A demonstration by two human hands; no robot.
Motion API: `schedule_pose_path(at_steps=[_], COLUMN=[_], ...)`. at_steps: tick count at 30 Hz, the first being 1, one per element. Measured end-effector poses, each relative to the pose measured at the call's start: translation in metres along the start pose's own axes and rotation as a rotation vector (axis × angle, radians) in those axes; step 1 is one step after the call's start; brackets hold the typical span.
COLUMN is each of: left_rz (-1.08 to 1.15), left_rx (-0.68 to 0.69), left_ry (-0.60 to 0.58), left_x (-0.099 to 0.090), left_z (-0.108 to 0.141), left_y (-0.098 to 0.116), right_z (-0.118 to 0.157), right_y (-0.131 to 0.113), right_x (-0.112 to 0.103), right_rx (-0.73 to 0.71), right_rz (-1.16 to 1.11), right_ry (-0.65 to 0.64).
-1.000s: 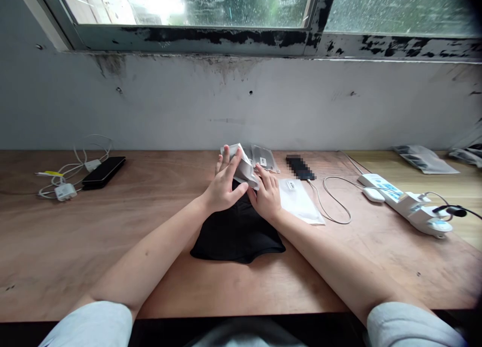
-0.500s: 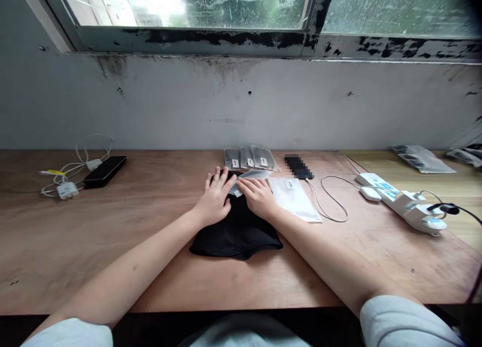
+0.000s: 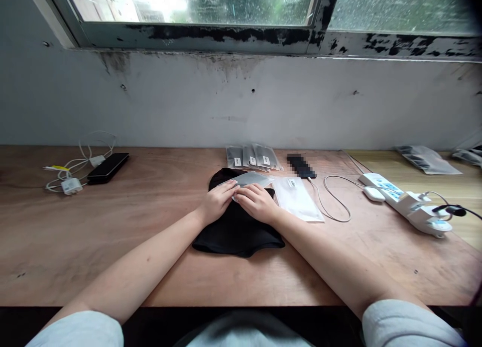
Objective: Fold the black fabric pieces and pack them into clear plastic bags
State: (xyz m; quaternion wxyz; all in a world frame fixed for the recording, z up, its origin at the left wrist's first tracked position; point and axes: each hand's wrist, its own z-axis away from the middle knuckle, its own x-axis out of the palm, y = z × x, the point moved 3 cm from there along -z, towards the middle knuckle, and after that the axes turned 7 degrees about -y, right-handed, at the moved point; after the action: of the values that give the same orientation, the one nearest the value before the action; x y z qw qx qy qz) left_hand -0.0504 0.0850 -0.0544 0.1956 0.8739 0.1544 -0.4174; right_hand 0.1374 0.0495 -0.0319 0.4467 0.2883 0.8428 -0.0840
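A black cloth item (image 3: 239, 234) lies spread on the wooden table in front of me. On its upper part rests a translucent plastic piece (image 3: 251, 179). My left hand (image 3: 219, 200) has its fingers together on the near left edge of the plastic. Beside it, almost touching, my right hand (image 3: 256, 201) has its fingers drawn together on the same plastic. The lower edge of the plastic is hidden under the fingers of both hands.
Several labelled bags (image 3: 253, 157) lie behind the cloth, a white bag (image 3: 297, 199) to its right. A blurred dark device (image 3: 301, 166) has a white cable. Further right is a power strip (image 3: 404, 201). A black case (image 3: 108, 168) and chargers (image 3: 71, 186) are on the left.
My left hand has come off the cloth's upper left, its spread fingers closing beside my right hand at the plastic. More of the cloth's top shows. The view has shifted slightly.
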Motion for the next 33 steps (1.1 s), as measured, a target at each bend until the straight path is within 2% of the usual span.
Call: schedule_pose_path(at_steps=[3,11,20,24,28,33], left_rz=[0.017,0.103,0.114,0.113,0.121,0.268], left_rx=[-0.005,-0.124,-0.342,-0.486,-0.596,-0.554], left_ry=[0.029,0.146,0.443,0.524,0.596,0.553], left_x=[-0.003,-0.010,-0.027,-0.030,-0.029,-0.029], left_z=[0.000,0.001,0.006,0.010,0.014,0.015], left_y=[0.000,-0.010,-0.034,-0.047,-0.056,-0.048], right_z=[-0.002,0.000,0.008,0.010,0.013,0.019], right_y=[-0.001,0.016,0.041,0.046,0.049,0.057], right_x=[0.000,0.000,0.001,0.000,0.004,0.014], right_rx=[0.019,0.193,0.406,0.452,0.492,0.624], right_rz=[0.009,0.014,0.074,0.075,-0.009,-0.308], right_ry=[-0.003,-0.006,-0.013,0.004,0.033,0.110])
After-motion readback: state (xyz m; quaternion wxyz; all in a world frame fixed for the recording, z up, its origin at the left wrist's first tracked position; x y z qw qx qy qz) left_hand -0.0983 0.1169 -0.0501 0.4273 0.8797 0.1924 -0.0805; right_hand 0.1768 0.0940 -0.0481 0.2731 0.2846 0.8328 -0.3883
